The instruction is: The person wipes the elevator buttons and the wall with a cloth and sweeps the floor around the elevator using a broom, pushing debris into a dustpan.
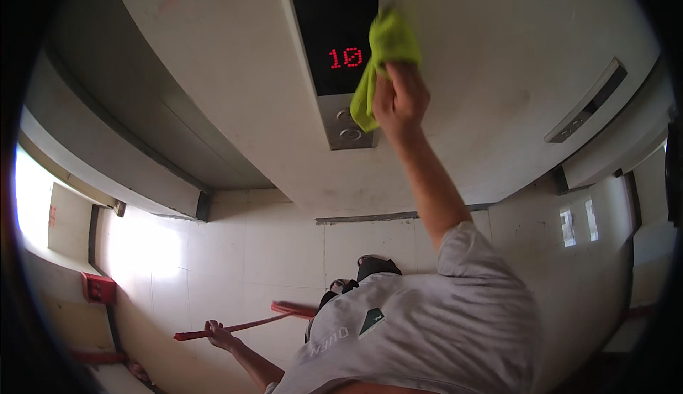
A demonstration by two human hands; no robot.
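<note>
My right hand grips a yellow-green cloth, pressed along the right edge of an elevator call panel on the wall. Part of the cloth hangs down beside the panel's round buttons and partly covers the upper one. Above them, a dark display shows red lit digits. Low on the left, my left hand is closed around the red handle of a broom. Its red head is near my feet, partly hidden behind my shirt.
A second call panel is mounted farther right on the pale wall. To the left is a recessed grey elevator door. A red box stands by the left wall. Light-coloured tiles cover the floor, with window glare at left.
</note>
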